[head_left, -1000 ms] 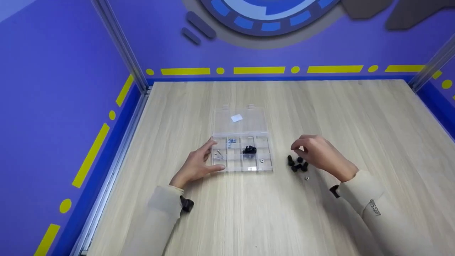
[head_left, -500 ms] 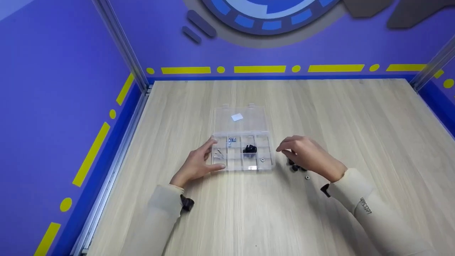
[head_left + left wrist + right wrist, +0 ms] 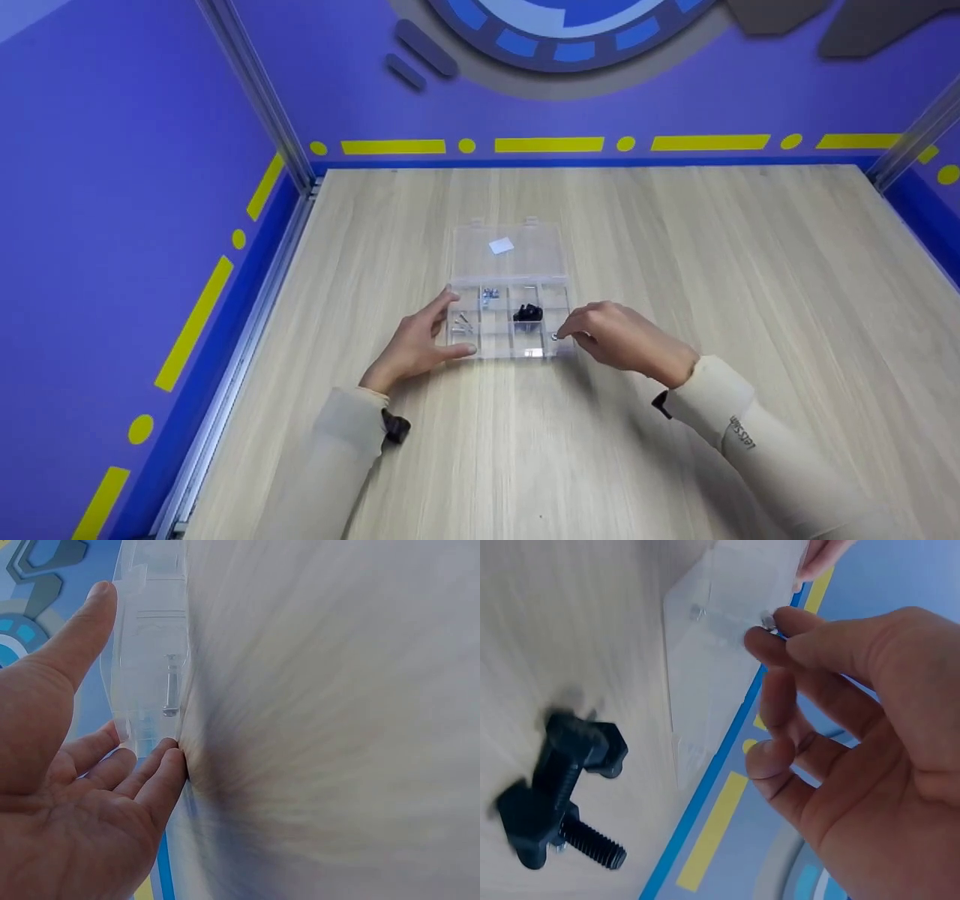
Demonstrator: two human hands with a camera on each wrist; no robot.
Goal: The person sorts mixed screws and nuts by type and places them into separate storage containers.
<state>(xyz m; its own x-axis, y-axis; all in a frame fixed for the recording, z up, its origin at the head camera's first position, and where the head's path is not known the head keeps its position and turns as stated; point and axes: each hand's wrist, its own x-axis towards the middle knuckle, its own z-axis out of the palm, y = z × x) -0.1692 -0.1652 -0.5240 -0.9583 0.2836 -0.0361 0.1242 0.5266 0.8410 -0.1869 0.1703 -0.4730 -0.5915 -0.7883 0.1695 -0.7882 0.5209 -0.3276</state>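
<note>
A clear plastic compartment box (image 3: 495,345) lies on the table with its lid (image 3: 472,262) folded back. My left hand (image 3: 412,346) rests at the box's left side, thumb by the front corner and fingers along the side wall. At the right-hand compartments, my right hand (image 3: 626,341) pinches a small metal nut (image 3: 767,619) between thumb and forefinger. Another metal nut (image 3: 554,337) lies in the front right compartment. Silver screws (image 3: 463,324), small bluish metal pieces (image 3: 490,294) and black pieces (image 3: 528,313) fill other compartments.
Several black bolts (image 3: 555,772) lie on the table right of the box; my right hand hides them in the head view. A white label (image 3: 501,246) is on the lid. Blue walls (image 3: 150,187) bound the table at the back and sides.
My right hand has moved left from above the black bolts to the box's right compartments, covering the bolts and the loose nut beside them. The left hand and box have stayed put.
</note>
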